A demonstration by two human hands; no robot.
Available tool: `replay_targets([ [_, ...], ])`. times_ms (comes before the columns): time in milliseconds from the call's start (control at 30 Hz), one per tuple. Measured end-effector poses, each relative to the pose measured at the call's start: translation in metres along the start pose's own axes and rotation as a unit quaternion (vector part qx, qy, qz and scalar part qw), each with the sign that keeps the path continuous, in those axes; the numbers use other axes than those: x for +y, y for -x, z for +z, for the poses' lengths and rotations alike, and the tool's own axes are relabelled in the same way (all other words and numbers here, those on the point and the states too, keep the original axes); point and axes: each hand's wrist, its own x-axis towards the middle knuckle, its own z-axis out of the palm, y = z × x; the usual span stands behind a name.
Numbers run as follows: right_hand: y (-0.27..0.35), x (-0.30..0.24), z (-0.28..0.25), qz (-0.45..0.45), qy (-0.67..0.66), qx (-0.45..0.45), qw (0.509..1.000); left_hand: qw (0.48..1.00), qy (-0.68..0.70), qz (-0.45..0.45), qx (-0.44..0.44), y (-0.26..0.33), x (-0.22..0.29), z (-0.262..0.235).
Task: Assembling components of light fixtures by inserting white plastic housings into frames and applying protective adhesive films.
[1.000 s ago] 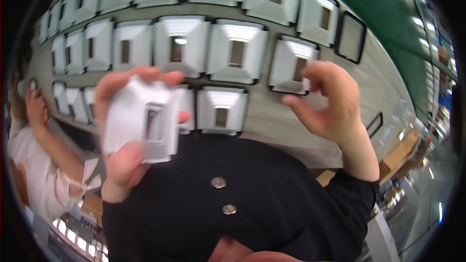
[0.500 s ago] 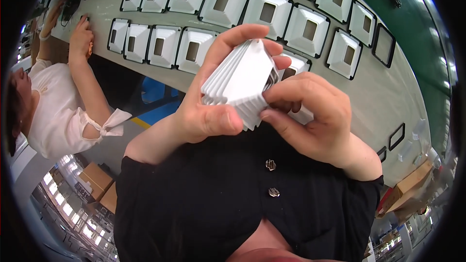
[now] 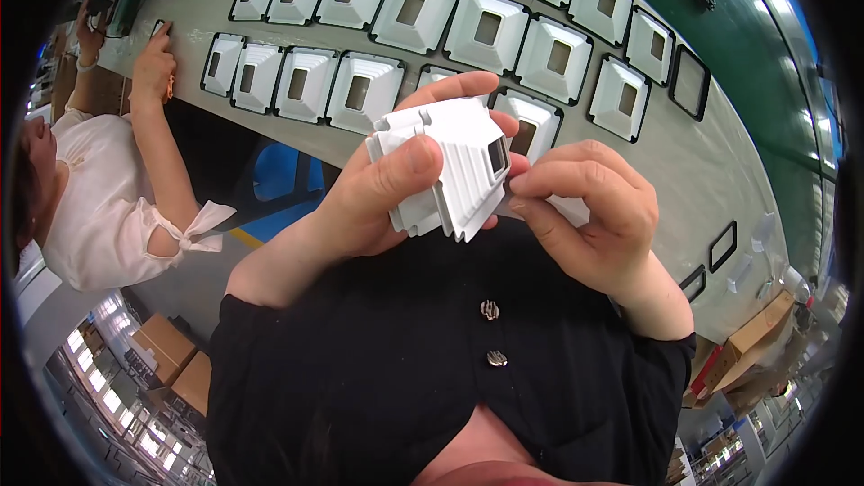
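White stack held in front of a grey-beige table

White plastic-looking pieces, nested into a white stack (image 3: pixel 463 166), sit near the middle of the frame, tilted, with stepped sides and a small rectangular window facing right. The person's left hand (image 3: pixel 364 193) grips the stack from the left, thumb across the front and fingers curled behind. The right hand (image 3: pixel 598 216), right of centre, is half closed, thumb and forefinger nearly meeting just beside the stack's right edge; whether they touch it or pinch anything, I cannot tell.

Behind, a grey-beige table (image 3: pixel 670 202) sweeps across the upper frame, curved by the lens, its surface slightly creased and shiny. Rows of white sloped housings (image 3: pixel 486 29) rimmed in black cover much of it. Towards the upper right lies a bare black frame (image 3: pixel 690 81); two smaller black frames (image 3: pixel 723 246) rest at the right, near clear scraps (image 3: pixel 740 272).

Green flooring (image 3: pixel 747 54) fills the upper right. At the left, a co-worker in a white top (image 3: pixel 99 198) reaches over the table's far end. Below that end are a blue seat (image 3: pixel 277 171) and grey floor (image 3: pixel 193 274); cardboard boxes (image 3: pixel 171 351) stand lower left, and an open carton (image 3: pixel 747 340) lower right.
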Motion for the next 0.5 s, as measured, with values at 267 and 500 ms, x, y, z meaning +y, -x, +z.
replay_targets([
  [267,-0.004,-0.003,0.002,0.014,0.045,0.019,0.999,0.998,-0.04,-0.021,0.035,-0.007,-0.004,0.0],
  [500,-0.002,0.001,0.001,0.05,0.009,0.0,0.999,0.998,-0.034,-0.034,0.031,-0.009,-0.006,0.0],
])
